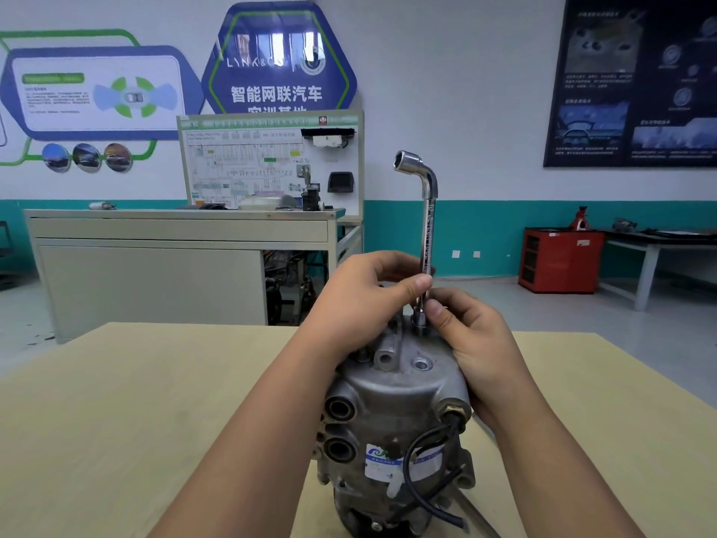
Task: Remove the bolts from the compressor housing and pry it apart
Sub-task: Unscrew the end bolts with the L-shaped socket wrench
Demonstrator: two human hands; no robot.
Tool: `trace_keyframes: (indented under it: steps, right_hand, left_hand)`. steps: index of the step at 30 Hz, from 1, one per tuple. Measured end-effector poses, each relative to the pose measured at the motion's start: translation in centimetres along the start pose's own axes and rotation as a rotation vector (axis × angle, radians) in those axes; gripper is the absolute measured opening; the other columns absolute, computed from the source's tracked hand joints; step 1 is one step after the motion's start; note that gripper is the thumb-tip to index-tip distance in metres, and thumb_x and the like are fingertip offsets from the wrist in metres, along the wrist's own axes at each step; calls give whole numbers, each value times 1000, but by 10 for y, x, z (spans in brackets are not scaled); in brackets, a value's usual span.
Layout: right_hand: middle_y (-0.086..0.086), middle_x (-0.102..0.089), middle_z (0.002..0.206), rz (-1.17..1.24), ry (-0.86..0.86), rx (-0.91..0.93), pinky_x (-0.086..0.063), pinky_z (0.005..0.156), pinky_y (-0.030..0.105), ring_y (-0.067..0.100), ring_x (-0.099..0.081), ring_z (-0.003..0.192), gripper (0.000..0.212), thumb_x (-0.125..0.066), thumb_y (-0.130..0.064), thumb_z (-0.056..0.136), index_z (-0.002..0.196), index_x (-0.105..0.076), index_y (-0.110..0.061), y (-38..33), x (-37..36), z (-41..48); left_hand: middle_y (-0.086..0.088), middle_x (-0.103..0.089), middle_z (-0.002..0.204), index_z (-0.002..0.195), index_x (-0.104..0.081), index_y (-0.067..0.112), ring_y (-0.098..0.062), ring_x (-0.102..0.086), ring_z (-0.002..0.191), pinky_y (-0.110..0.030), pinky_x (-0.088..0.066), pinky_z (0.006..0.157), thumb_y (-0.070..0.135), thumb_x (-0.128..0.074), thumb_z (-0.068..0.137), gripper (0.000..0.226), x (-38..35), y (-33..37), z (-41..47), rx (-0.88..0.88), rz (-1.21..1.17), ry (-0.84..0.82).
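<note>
wrench [426,227] stands upright, its socket seated on a bolt atop the compressor [392,413] on the bench [135,421]; left hand [364,297] and right hand [461,328] pinch its shaft, likely to spin it.

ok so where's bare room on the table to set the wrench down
Wide bare table left of the compressor and left forearm. A narrower bare strip right of the right forearm. Crowded at the compressor top: left hand, right hand, wrench.

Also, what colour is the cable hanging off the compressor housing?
Black. The cable shows best in the head view, the only one here.
</note>
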State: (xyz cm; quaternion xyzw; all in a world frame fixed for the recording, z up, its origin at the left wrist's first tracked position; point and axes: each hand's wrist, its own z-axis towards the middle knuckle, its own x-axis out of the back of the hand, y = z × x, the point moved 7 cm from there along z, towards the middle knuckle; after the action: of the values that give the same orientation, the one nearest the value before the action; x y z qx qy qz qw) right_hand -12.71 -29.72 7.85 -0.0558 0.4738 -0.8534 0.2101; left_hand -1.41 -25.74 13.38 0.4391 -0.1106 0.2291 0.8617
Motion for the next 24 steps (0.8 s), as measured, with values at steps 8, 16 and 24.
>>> trace_keyframes:
  steps: [8,16,24]
  right_hand:
    - [5,-74,91,54,14,-18,-53,85,40,23,-67,91,25,-54,-14,87,81,-76,-25,1,0,0]
    - [-9,-71,78,23,1,21,-52,66,18,4,-66,76,22,-64,-29,68,87,-66,-18,-1,2,1]
    - [-9,-69,71,20,1,42,-51,62,16,2,-65,69,8,-62,-10,81,86,-63,-17,-2,2,2]
  left_hand:
    - [12,-71,96,101,-70,22,-4,-66,97,-19,-47,92,12,-53,97,21,-5,8,-4,-8,23,-102]
    - [8,-72,94,97,-70,18,-2,-64,93,-23,-48,90,21,-64,90,10,-1,4,-1,-16,64,-20]
    - [6,-74,94,85,-67,30,-5,-67,93,-30,-50,92,25,-70,86,5,1,2,-1,-5,35,7]
